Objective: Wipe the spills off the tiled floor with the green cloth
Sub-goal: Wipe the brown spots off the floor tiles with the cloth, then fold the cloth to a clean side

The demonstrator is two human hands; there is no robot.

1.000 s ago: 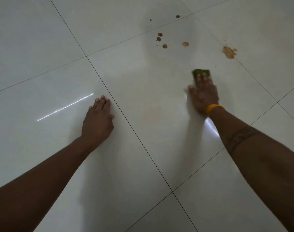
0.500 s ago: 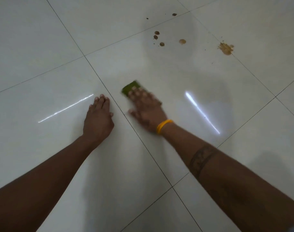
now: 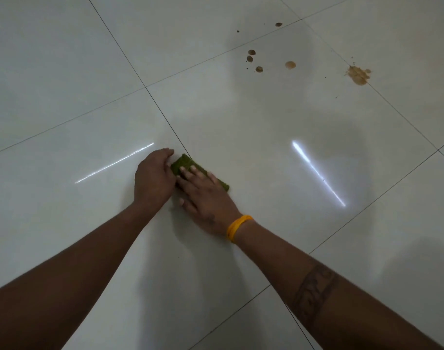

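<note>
A folded green cloth lies on the white tiled floor near a tile joint. My right hand, with a yellow band at the wrist, presses flat on the cloth and covers most of it. My left hand rests on the floor right beside the cloth, its fingertips curled against the cloth's left end. Far ahead to the right are brown spills: a cluster of small drops, a single round drop and a larger splat on a joint.
Dark grout lines cross the glossy floor diagonally. Two bright light reflections streak the tiles left and right of my hands. Tiny brown specks lie scattered around the spills.
My right hand has swept the cloth from the right across to the left and back toward me, ending against my left hand. My left hand now curls against the cloth's end.
</note>
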